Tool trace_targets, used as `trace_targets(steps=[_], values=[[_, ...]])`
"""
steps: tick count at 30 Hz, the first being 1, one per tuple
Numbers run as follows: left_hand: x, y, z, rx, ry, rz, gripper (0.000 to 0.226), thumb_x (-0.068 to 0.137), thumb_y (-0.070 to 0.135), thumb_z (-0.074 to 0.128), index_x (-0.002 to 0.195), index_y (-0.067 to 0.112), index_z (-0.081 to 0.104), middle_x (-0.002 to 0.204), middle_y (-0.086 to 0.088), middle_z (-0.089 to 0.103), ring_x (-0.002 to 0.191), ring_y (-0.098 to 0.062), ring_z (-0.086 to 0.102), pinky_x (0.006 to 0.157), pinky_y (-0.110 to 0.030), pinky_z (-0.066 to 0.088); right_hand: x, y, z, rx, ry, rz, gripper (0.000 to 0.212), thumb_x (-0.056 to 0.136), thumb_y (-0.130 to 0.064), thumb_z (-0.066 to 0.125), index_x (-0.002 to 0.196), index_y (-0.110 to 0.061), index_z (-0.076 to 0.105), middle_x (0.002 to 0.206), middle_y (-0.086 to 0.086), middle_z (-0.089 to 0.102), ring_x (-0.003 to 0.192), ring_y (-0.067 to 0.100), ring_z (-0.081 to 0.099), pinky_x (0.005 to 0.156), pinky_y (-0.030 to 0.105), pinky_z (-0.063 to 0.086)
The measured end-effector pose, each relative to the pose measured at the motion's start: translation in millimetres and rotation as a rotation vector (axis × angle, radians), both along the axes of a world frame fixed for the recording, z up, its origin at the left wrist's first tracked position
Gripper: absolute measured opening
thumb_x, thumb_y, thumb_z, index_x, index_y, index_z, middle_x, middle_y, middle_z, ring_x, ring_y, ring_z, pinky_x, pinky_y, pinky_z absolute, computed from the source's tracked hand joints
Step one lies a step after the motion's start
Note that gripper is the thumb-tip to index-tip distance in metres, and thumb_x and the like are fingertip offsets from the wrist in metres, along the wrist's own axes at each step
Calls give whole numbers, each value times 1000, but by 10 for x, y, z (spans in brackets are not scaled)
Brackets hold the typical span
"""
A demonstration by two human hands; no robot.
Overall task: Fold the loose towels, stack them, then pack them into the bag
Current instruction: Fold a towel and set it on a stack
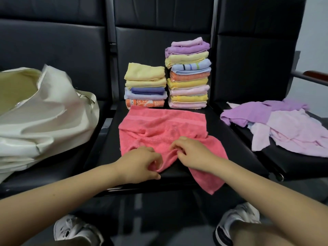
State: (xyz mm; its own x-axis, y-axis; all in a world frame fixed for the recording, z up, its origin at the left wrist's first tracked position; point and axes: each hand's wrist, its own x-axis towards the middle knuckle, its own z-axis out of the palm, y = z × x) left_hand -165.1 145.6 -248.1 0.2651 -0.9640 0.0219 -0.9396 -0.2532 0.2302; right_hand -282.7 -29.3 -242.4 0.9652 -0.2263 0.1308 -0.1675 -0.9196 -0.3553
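On the black seat, left hand (142, 161) and right hand (190, 150) pinch the limp, light coral-pink terry towel (159, 125); best gripped at corners.

A row of black padded seats (236, 137) is carrying everything. A pink towel (159, 128) is lying rumpled on the middle seat, with two stacks of folded towels (188, 75) sitting just behind it. A cream bag (46, 114) is resting to its left, and loose purple and pink towels (284, 125) are lying to its right.
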Motion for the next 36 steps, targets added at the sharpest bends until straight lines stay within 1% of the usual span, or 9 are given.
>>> trace_targets(steps=[5,9,14,19,22,26,29,33,36], values=[[128,-161,160,-259,135,241,21,90,6,48,87,26,45,76,5,60,56,-10,50,53,-24,36,10,-177,52,-204,57,-136,31,93,-14,43,120,-17,59,117,1,53,104,23,55,74,34,45],[431,-299,218,-517,160,424,19,90,8,50,89,26,55,83,4,62,79,-20,55,67,-33,38,50,-261,119,-234,60,-247,21,89,-11,45,103,-11,61,103,3,54,98,30,56,68,33,40],[768,-453,218,-673,103,591,20,96,23,53,95,10,69,88,-5,68,87,-26,59,68,-34,40,109,-463,361,-59,-217,-500,19,92,-12,44,86,-14,62,89,2,59,88,26,54,68,31,37],[939,-586,91,-557,69,561,30,98,20,46,72,6,50,77,-10,60,82,-34,58,66,-40,40,237,-583,278,50,-374,-555,16,93,-13,45,87,-13,60,103,10,63,102,28,54,73,32,38],[924,-626,-16,-282,32,524,26,102,24,40,89,9,56,101,-14,65,98,-34,58,73,-34,36,287,-601,18,53,-173,-415,26,100,-21,42,106,-8,64,117,8,62,116,28,50,93,37,42],[843,-560,17,-264,-39,529,26,102,26,39,91,9,56,105,-16,66,99,-35,59,72,-34,36,239,-569,-140,-83,-32,-342,26,103,-25,34,104,-10,56,115,9,61,109,31,54,85,37,39],[737,-453,35,-190,-65,513,29,102,28,39,89,12,58,107,-12,67,101,-31,59,71,-32,36,135,-565,-80,-61,-69,-329,23,103,-24,36,91,-12,52,104,13,64,98,35,58,72,36,35],[659,-230,65,-16,-9,415,31,102,30,41,97,12,66,111,-4,67,106,-23,59,79,-27,39,-53,-629,-11,-19,7,-314,30,101,-23,41,86,-3,57,94,16,66,88,35,61,70,37,40],[683,-75,164,-173,67,445,28,100,28,46,81,14,61,94,-4,68,96,-23,61,76,-30,40,-208,-694,63,80,5,-290,31,99,-26,47,83,-2,59,80,14,65,71,28,60,70,38,45]])
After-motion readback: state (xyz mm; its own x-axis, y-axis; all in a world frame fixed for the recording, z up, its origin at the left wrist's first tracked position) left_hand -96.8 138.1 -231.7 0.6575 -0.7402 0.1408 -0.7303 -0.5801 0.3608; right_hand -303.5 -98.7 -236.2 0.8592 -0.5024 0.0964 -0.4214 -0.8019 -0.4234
